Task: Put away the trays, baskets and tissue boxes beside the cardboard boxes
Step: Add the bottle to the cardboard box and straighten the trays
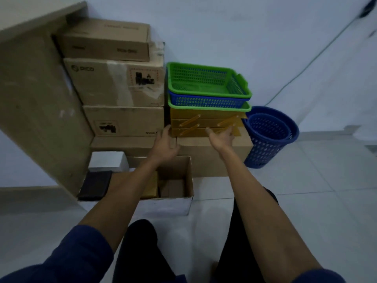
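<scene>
Green tray point(206, 81) nested in blue tray point(208, 101) atop yellow tiered box point(204, 123), just right of cardboard stack point(122, 86); both hands open, empty, left hand point(166, 142) & right hand point(221, 138) at yellow box's base.

Three trays point(206, 84) (nested), perhaps two baskets point(269, 135)

Nested trays point(206, 84) are being carried atop a tiered organizer point(206, 123), itself being borne by a low carton point(212, 158). Stacked cardboard boxes point(118, 82) are being kept just left of it, nested round baskets point(269, 137) right, and an open box point(175, 180) in front.
</scene>
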